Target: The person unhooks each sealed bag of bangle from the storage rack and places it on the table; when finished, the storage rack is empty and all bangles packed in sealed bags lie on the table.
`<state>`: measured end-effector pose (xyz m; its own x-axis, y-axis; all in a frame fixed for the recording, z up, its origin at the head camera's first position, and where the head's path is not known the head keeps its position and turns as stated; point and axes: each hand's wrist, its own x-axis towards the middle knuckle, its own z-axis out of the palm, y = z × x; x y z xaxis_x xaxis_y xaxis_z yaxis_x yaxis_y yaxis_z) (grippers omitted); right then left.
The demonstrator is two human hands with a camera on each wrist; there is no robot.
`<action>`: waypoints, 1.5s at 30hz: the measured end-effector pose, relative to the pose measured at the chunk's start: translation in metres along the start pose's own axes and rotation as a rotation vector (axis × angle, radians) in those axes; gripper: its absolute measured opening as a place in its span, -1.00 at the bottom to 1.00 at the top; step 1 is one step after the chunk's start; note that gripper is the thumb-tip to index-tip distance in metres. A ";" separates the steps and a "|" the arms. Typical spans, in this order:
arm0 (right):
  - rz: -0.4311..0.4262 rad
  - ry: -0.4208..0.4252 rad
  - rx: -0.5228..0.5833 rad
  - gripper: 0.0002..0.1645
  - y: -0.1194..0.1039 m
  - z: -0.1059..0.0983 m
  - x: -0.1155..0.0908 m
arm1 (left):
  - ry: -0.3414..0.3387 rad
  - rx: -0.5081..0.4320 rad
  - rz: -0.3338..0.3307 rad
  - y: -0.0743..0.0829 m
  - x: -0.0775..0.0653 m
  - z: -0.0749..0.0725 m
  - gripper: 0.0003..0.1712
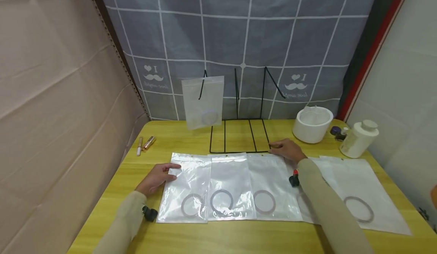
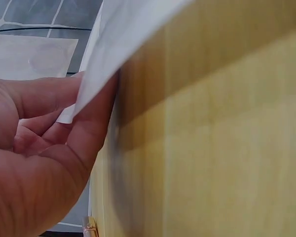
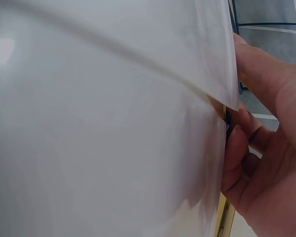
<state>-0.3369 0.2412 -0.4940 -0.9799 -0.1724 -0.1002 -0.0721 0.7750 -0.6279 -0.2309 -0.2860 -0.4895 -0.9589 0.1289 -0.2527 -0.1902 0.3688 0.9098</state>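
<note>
My left hand point(image 1: 157, 178) pinches the left edge of the leftmost zip bag point(image 1: 189, 174); in the left wrist view the white film point(image 2: 101, 64) passes between thumb and fingers. My right hand point(image 1: 288, 149) has its fingertips at the near right corner of a black wire rack point(image 1: 239, 152) and grips the wire there. A bag edge point(image 3: 222, 158) partly hides these fingers in the right wrist view. Two more shiny zip bags point(image 1: 232, 174) point(image 1: 269, 174) overlap in the row, each showing a grey ring shape. Another bag point(image 1: 209, 91) hangs on the rack's left prong.
More white bags point(image 1: 372, 185) lie under and beyond the right forearm. A white round container point(image 1: 311, 129), a white bottle point(image 1: 358, 140) and small dark bottles point(image 1: 341, 134) stand at the back right. Two small tubes point(image 1: 139, 146) point(image 1: 148, 143) lie at the back left.
</note>
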 end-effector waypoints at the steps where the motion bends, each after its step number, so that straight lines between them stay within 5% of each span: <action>1: 0.001 0.001 0.000 -0.31 -0.001 0.000 0.000 | 0.009 0.010 -0.005 0.000 0.001 0.000 -0.50; 5: 0.006 -0.005 0.009 -0.31 -0.002 -0.001 0.000 | 0.021 0.035 0.023 0.000 0.003 0.000 -0.51; 10: 0.004 -0.009 0.000 -0.29 -0.001 -0.002 0.001 | 0.059 0.270 0.129 0.000 0.004 -0.001 -0.55; 13: 0.010 -0.012 -0.007 -0.29 -0.001 -0.001 0.001 | 0.079 0.396 0.120 0.000 0.007 -0.002 -0.55; 20: 0.020 -0.007 0.003 -0.30 -0.001 0.000 0.002 | 0.071 0.434 0.041 0.008 0.004 -0.004 -0.52; 27: 0.004 -0.001 0.001 -0.28 0.000 0.000 0.004 | 0.013 0.467 0.098 0.022 0.020 -0.014 -0.70; 32: -0.010 0.017 -0.006 -0.29 -0.001 0.000 0.004 | 0.126 0.342 0.226 0.048 0.052 -0.023 -0.67; 39: 0.025 -0.004 0.001 -0.28 0.001 0.003 0.003 | 0.432 0.158 0.461 0.096 0.091 -0.008 -0.69; 45: -0.001 0.019 -0.008 -0.27 0.001 0.002 0.002 | 0.459 0.055 0.602 0.136 0.109 0.002 -0.63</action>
<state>-0.3387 0.2401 -0.4967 -0.9832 -0.1614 -0.0848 -0.0744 0.7799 -0.6214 -0.3611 -0.2202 -0.3941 -0.8875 -0.0693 0.4555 0.3928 0.4029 0.8267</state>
